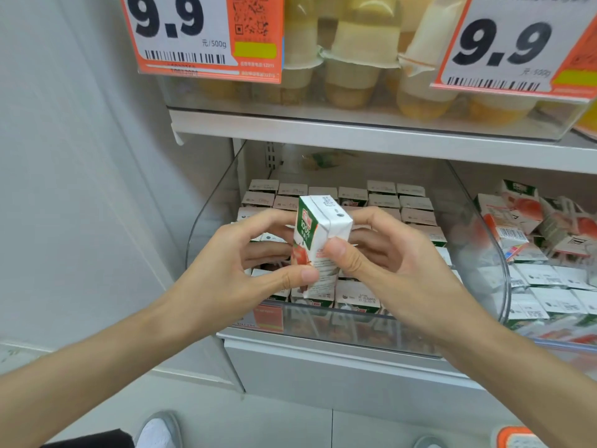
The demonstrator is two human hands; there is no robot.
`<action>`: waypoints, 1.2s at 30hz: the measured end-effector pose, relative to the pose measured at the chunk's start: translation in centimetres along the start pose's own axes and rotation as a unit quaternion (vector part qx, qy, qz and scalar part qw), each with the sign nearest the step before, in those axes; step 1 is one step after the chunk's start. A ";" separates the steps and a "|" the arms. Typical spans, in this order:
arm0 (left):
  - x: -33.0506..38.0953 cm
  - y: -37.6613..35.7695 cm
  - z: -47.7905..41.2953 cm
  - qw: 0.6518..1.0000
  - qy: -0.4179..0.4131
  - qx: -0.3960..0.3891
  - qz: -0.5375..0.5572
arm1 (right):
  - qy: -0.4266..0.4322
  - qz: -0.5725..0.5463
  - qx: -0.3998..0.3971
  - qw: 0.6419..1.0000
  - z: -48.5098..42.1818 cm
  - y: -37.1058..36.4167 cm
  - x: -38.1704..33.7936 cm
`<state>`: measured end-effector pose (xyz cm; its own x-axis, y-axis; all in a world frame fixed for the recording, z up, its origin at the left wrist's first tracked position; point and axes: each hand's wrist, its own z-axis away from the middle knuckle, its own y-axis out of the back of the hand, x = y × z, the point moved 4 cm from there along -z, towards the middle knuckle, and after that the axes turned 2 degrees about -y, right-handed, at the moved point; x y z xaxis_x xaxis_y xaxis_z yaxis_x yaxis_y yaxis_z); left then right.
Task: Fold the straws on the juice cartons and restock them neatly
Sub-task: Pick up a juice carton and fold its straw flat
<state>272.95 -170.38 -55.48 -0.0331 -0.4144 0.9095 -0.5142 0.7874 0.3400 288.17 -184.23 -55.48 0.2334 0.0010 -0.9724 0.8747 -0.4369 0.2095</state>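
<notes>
A small white and green juice carton point(318, 236) with a red apple picture is held upright in front of the shelf. My left hand point(239, 263) grips it from the left, thumb on its lower front. My right hand point(384, 257) grips it from the right, thumb pressed on its front side, fingers behind. Its straw is hidden from view. Behind and below, several like cartons point(384, 202) stand in neat rows inside a clear plastic bin point(210, 221).
A second clear bin point(504, 286) on the right holds several cartons point(529, 240) lying in a jumble. The shelf above point(355, 130) carries yellow jelly cups point(352, 76) and two orange 9.9 price tags point(200, 37). A white wall panel point(80, 189) closes the left side.
</notes>
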 end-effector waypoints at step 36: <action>0.2 0.1 0.4 0.990 0.070 0.059 0.106 | -0.032 0.023 -0.082 0.996 -0.4 -1.4 -1.0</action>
<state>272.51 -170.57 -55.37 -0.0366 -0.1715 0.9845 -0.6057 0.7874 0.1146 286.89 -183.27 -54.71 0.2519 -0.0760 -0.9648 0.9228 -0.2815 0.2631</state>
